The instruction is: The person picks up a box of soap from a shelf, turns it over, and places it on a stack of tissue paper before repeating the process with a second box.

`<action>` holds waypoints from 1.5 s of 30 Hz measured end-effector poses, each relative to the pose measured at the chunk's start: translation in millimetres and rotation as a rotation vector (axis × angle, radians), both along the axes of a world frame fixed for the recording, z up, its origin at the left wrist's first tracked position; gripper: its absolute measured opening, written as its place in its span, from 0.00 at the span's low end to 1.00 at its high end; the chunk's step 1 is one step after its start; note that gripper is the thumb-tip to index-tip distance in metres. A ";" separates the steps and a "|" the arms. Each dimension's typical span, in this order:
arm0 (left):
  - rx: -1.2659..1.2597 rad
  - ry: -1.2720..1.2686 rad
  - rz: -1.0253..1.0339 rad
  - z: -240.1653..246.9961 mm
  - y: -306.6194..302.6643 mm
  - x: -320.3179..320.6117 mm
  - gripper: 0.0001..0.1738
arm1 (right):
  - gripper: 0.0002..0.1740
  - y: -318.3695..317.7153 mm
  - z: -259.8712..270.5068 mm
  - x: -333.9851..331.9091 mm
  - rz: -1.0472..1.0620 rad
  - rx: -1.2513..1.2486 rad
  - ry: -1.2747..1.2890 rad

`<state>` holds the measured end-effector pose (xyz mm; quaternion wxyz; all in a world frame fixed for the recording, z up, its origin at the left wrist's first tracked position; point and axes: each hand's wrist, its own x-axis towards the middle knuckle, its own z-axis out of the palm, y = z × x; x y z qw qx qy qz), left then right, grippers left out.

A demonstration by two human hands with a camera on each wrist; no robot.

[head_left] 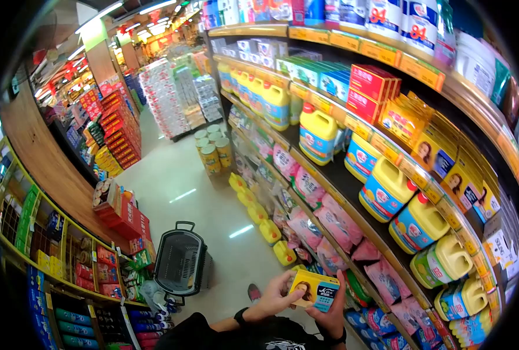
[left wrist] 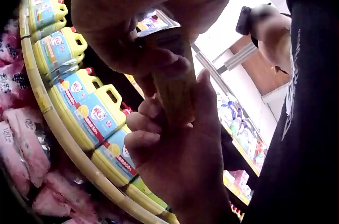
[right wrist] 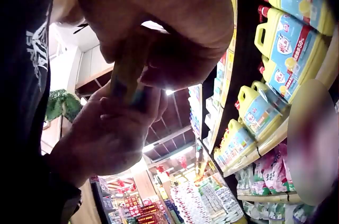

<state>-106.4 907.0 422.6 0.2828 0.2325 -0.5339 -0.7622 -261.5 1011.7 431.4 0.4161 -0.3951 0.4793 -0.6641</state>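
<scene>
A small yellow box (head_left: 313, 291) with a portrait and a blue panel is held between both hands in front of the dark shirt. The left hand (head_left: 278, 296) grips its left end, and the right hand (head_left: 331, 309) grips its right end, thumb along the edge. In the left wrist view the box (left wrist: 177, 83) appears narrow side on, pinched by the left hand (left wrist: 153, 12) above and the right hand (left wrist: 177, 166) below. Dim light blurs the box (right wrist: 128, 73) in the right wrist view.
Shelves of yellow jugs (head_left: 317, 137) and pink bags (head_left: 338, 219) rise on the right; similar yellow boxes (head_left: 428, 149) stand on an upper shelf. A black basket (head_left: 180, 256) is on the aisle floor at left, near low shelves (head_left: 67, 274). Cans (head_left: 211, 154) stand farther ahead.
</scene>
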 end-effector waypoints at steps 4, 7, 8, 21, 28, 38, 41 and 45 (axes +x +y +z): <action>0.015 -0.069 0.048 5.3 -17.7 5.4 0.25 | 0.67 -24.4 -9.1 3.5 -0.013 -0.018 0.019; 0.033 -0.087 0.080 2.6 -30.3 10.4 0.24 | 0.55 -39.7 -15.2 7.8 -0.028 0.006 0.289; 0.026 -0.077 0.078 -1.7 -35.5 12.0 0.24 | 0.56 -46.1 -15.9 12.0 -0.035 0.004 0.240; 0.012 -0.066 0.242 -15.5 -104.6 69.4 0.26 | 0.55 -136.5 -29.2 45.5 0.151 0.091 0.402; 0.092 -0.047 0.360 -25.8 -151.1 118.0 0.27 | 0.55 -203.4 -28.2 93.7 0.269 0.014 0.444; 0.131 -0.071 0.422 -35.5 -187.5 164.9 0.25 | 0.64 -255.6 -22.5 134.9 0.394 0.124 0.249; 0.119 -0.131 0.399 -39.6 -196.5 160.7 0.25 | 0.63 -261.7 -19.2 127.3 0.411 0.207 0.220; 0.064 -0.258 0.424 -24.9 -207.9 140.5 0.26 | 0.62 -276.6 -49.2 102.4 0.429 0.229 0.277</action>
